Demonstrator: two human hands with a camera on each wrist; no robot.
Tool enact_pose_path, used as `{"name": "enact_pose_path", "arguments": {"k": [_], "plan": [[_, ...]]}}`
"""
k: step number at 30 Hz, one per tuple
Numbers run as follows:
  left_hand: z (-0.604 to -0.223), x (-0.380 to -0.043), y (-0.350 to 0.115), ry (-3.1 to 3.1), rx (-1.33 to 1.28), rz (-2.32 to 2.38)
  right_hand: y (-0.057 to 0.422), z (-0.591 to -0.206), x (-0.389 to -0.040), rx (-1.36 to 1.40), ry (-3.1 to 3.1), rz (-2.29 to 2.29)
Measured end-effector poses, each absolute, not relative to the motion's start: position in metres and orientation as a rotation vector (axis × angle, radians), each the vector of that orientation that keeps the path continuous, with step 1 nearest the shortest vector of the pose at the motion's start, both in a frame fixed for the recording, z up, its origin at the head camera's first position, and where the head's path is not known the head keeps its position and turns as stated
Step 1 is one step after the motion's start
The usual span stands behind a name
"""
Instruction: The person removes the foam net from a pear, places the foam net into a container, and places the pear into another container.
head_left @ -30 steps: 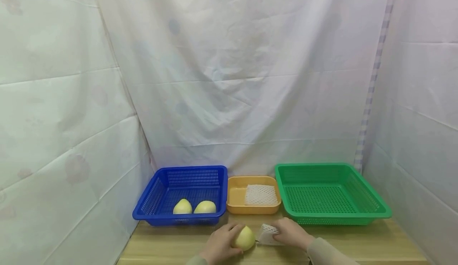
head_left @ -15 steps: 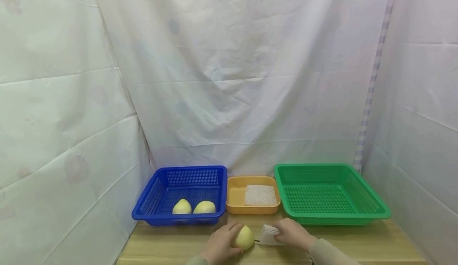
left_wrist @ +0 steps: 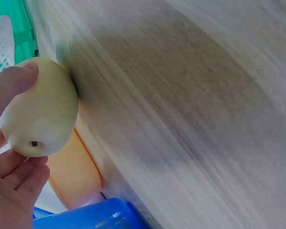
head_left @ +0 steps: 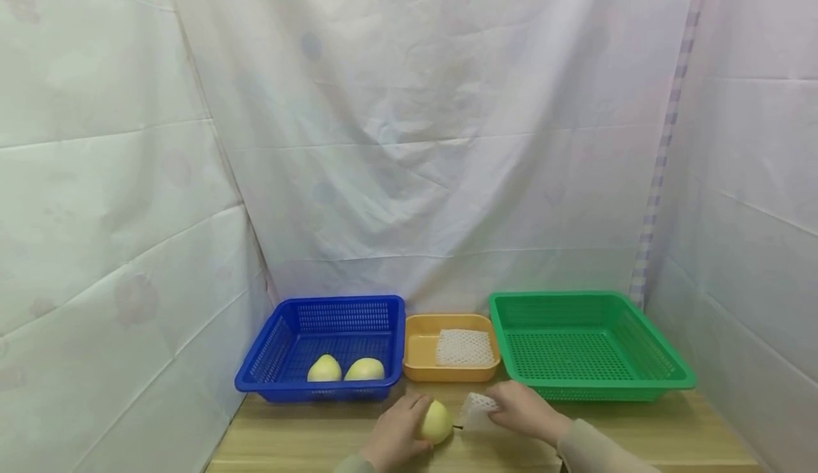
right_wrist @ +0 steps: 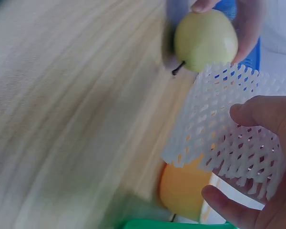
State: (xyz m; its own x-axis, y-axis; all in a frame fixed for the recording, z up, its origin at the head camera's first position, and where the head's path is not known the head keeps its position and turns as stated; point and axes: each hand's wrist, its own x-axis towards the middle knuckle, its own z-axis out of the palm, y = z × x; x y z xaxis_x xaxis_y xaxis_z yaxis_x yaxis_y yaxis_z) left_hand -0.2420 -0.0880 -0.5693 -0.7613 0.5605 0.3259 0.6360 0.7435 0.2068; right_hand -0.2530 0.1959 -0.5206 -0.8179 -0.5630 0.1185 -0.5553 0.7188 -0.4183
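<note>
A pale yellow-green pear (head_left: 437, 422) is gripped by my left hand (head_left: 399, 430), thumb on one side and fingers on the other. Its dark stem points right, toward my right hand (head_left: 520, 410). That hand pinches a white foam net sleeve (head_left: 476, 410), which hangs a short way from the stem. In the right wrist view the foam net sleeve (right_wrist: 224, 129) is flattened, with the thumb on its near face and other fingers behind it. The left wrist view shows the base of the pear (left_wrist: 45, 109) close over the wooden table (left_wrist: 181, 119).
A blue basket (head_left: 255, 373) at the left holds two pears (head_left: 345, 369). In the middle, a small orange tray (head_left: 418, 372) holds white foam net sleeves (head_left: 465, 347). At the right stands a green basket (head_left: 680, 373). White cloth (head_left: 409, 139) hangs behind and at both sides.
My right hand has lifted the foam net sleeve slightly, and it has come off the tabletop. The left hand keeps its hold on the pear, with only a tiny shift.
</note>
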Motion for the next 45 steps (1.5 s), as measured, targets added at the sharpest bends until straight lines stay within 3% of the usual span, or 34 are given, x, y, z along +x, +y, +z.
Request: {"name": "enact_pose_path", "arguments": {"k": [14,25,45], "plan": [[-0.562,-0.239,-0.084,-2.763,-0.897,-0.465,0.18,-0.471,-0.273,-1.052,3.008,-0.634],[-0.562,-0.237,-0.084,-2.792,-0.901,-0.472,0.168,-0.44,-0.309,-0.984,3.125,-0.686],[-0.562,-0.236,-0.082,-2.815,-0.867,-0.476,0.155,-0.457,-0.354,-0.722,3.346,-0.672]]}}
